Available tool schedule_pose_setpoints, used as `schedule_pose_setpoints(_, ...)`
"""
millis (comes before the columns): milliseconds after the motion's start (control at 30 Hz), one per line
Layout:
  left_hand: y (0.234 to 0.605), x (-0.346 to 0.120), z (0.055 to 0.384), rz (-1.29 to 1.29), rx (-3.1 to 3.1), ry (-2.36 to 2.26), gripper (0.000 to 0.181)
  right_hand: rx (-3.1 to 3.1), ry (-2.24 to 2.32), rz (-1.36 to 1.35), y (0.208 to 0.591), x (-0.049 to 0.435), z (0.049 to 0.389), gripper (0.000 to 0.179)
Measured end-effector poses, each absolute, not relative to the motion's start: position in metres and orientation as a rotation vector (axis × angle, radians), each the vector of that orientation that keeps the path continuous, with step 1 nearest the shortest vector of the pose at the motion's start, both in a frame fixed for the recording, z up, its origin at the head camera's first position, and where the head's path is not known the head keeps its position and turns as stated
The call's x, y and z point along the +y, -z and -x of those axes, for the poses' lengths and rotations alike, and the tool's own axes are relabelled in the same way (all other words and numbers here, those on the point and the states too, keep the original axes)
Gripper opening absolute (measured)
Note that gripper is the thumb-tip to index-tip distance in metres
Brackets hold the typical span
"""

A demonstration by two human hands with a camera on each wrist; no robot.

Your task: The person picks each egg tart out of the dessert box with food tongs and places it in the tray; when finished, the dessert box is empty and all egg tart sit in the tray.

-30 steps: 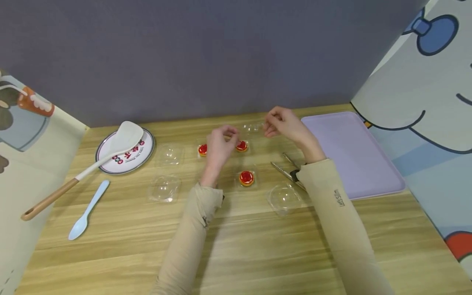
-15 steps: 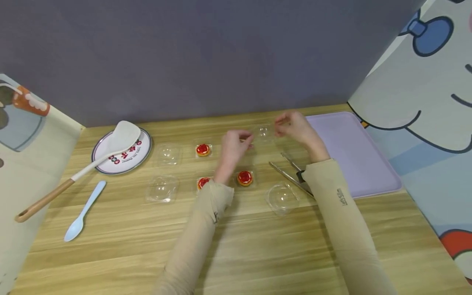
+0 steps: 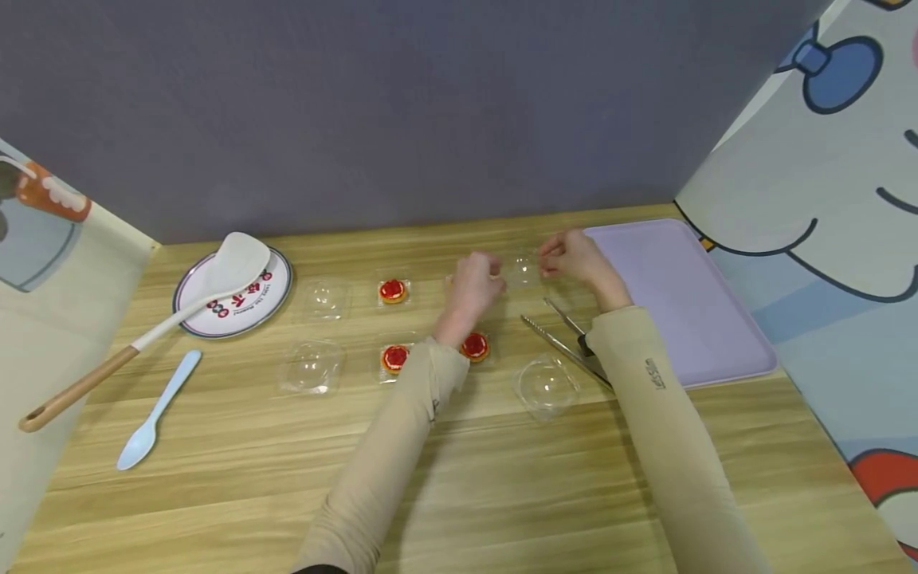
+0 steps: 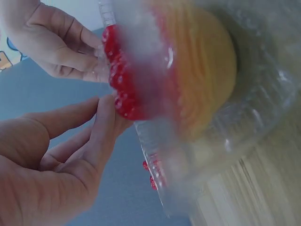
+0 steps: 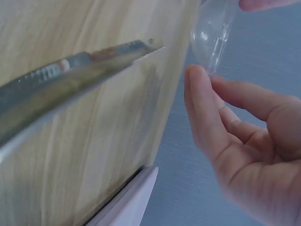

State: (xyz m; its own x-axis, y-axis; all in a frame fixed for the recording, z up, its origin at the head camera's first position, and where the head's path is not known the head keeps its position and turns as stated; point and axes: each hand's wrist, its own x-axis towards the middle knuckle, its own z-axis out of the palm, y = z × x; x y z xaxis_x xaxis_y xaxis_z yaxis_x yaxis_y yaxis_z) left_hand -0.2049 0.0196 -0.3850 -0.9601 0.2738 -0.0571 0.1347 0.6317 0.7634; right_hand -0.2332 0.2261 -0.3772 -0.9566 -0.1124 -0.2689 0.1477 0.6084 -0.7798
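A clear domed plastic lid (image 3: 526, 269) is between my hands near the back of the table. My right hand (image 3: 579, 261) pinches its right edge between thumb and fingers, plainly seen in the right wrist view (image 5: 244, 122). At the lid's left side, my left hand (image 3: 471, 296) has its thumb and fingertip pressed together; the left wrist view (image 4: 61, 160) shows this pinch. Below the left hand sits a red-topped tart (image 3: 475, 346) in a clear base. Two more tarts, a back one (image 3: 393, 291) and a front one (image 3: 394, 359), lie to the left. Another, mostly hidden tart is behind the left hand.
Other clear lids (image 3: 312, 367) lie left of the tarts, and one (image 3: 547, 387) lies in front. Metal tongs (image 3: 559, 339) lie under the right forearm, beside a lilac tray (image 3: 667, 295). Far left are a plate (image 3: 247, 315), a white spatula (image 3: 240, 263) and a blue spoon (image 3: 158, 410).
Both hands and the clear lid between them have shifted right and slightly nearer. The left hand has moved off the left tarts, which now show. The head view has shifted a little.
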Motion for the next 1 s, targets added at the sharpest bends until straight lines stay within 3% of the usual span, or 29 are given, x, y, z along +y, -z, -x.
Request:
schedule_pose_setpoints(233,0.386,0.022,0.205,-0.383,2.645,-1.218,0.053,2.55,1.267,-0.029,0.381,0.227,0.235,0.028)
schedule_pose_setpoints(567,0.389,0.019,0.205,-0.369,2.605,-1.23,0.05,2.597,1.185,0.013,0.385,0.227,0.235,0.029)
schedule_pose_setpoints(1000,0.386,-0.003,0.195,-0.403,2.586,-1.414,0.053,2.634,1.096,0.057,0.373,0.23,0.223,0.042)
